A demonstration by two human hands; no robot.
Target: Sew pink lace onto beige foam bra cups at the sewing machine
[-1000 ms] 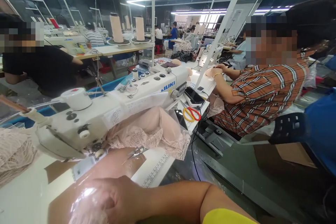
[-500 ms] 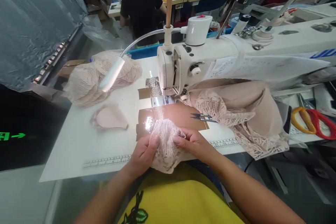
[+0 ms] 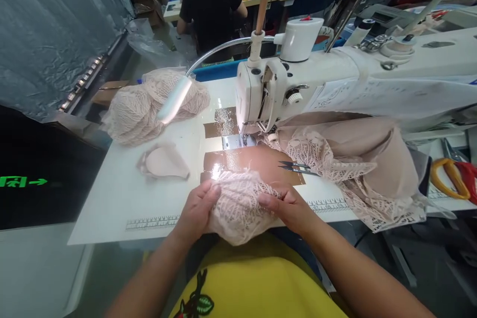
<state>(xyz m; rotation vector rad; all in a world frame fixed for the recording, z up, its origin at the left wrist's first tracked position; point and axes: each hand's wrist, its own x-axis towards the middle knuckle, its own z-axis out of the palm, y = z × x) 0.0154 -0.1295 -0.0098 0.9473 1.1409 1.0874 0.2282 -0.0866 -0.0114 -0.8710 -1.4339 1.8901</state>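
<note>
Between my two hands, at the front edge of the sewing table [image 3: 100,208], is a rounded piece of pale pink lace fabric [image 3: 242,208]. My left hand [image 3: 197,208] pinches its left side, thumb on top. My right hand [image 3: 288,206] grips the right side the same way, fingers mostly hidden underneath. Just beyond the lace stands a white sewing machine [image 3: 257,94], its needle area lit. Thread snips [image 3: 298,167] lie to the right of the lace, on brown tape. A smooth beige cup-shaped piece [image 3: 166,160] rests on the left of the table.
A heap of lace pieces [image 3: 130,114] sits at the back left under a flexible lamp [image 3: 177,97]. Beige lace-edged fabric [image 3: 383,159] spreads at the right, beside yellow-handled scissors [image 3: 449,179]. Another person [image 3: 210,10] in a black top sits further back.
My hands have moved slightly apart, and the lace between them is spread wider and rounder. The view has shifted a little to the left.
</note>
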